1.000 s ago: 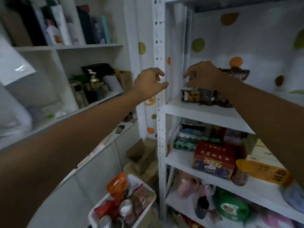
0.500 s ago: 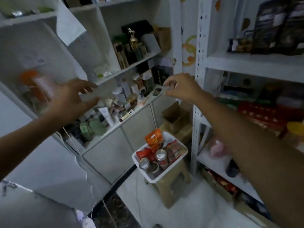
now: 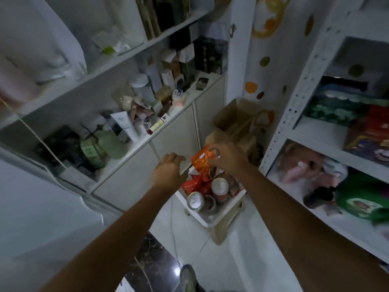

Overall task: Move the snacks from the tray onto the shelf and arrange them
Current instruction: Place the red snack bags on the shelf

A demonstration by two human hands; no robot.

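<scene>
— White cabinet (image 3: 126, 175) stands at our left, its counter crowded with bottles, tubes and small boxes. What comes next to it?

— Our left hand (image 3: 169, 172), palm down, just beside the tray's far left corner. Its fingers are loosely curled and there is nothing in them.

— And the snack?

— The orange packet (image 3: 202, 160) hangs over the far end of the tray. Our right hand (image 3: 228, 158) pinches its top edge between fingertips and thumb. The packet's lower end dips among the other wrappers, and in this blur we cannot tell whether it touches them.

— What about the tray itself?

— We see a white tray (image 3: 208, 221) sitting on a beige stool (image 3: 222, 231), on the pale floor between the cabinet and the rack. Red packets (image 3: 192, 183) lie along its left edge, under the orange one. Two cans (image 3: 220, 187) stand upright, foil tops up, one mid-tray and one nearer the corner closest to us.

— Behind it?

— An open cardboard box (image 3: 233, 119), against the wall with coloured spots.

— And on our right?

— The white metal shelf (image 3: 294, 106). Boxes sit on its upper level, and a green bag (image 3: 362, 197) lies on the lower one.
</scene>
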